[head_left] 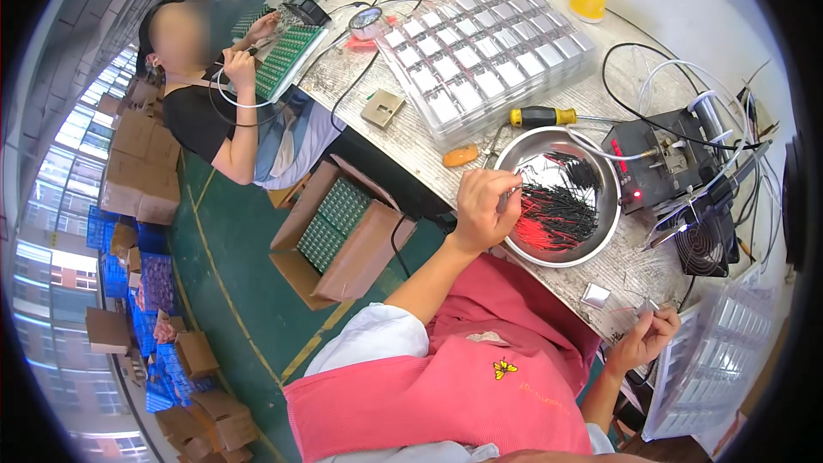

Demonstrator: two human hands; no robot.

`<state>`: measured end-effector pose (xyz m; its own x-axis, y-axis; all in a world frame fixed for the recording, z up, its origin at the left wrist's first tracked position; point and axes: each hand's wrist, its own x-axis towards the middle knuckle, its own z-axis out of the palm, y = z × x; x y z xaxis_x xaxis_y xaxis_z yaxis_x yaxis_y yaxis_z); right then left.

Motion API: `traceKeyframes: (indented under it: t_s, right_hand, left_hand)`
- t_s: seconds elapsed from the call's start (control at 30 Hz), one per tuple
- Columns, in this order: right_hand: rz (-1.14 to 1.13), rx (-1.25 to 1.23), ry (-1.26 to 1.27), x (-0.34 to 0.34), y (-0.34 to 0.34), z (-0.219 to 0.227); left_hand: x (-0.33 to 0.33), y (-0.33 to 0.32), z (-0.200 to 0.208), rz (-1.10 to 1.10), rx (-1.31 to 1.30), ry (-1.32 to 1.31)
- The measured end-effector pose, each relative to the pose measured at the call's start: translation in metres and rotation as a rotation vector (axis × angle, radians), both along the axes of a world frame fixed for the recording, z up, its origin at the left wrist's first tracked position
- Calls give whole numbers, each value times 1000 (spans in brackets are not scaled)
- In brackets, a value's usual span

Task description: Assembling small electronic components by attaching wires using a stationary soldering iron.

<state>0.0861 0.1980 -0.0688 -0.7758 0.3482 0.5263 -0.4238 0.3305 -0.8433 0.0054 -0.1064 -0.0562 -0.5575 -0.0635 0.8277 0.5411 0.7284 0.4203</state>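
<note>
My left hand (487,209) is closed in a pinch at the left rim of a round metal bowl (614,221). Whatever its fingertips hold, if anything, is too small to make out. Inside the bowl lie many short wires, red (542,221) in front and black (576,207) behind and to the right. Near the table's front right edge my right hand (645,339) is closed on a small silver pouch cell (651,303), with thin leads beside it. A second silver pouch cell (595,295) lies flat on the table, left of that hand.
Behind the bowl are a yellow-black screwdriver (543,117) and clear stacked trays (514,77) of silver cells. A dark machine (660,159) with cables and a fan (705,244) stands right. A co-worker (210,107) holds a green circuit board panel (290,60). Left, a carton (330,291) sits below table height.
</note>
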Motion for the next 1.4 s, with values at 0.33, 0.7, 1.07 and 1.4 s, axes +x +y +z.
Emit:
traceKeyframes:
  t_s: [0.33,0.7,1.07,1.4]
  right_hand:
    - [12,25,10,1,5,-5]
    - [22,32,23,-4,-1,-4]
    - [-158,234,-66,19,14,-15]
    - [-421,480,72,36,46,95]
  left_hand:
    - [0,1,-3,0,2,-7]
    - [2,-3,0,13,5,-21]
    - [-1,5,-19,-36,60,-125]
    - [-4,-12,-19,-5,81,-124]
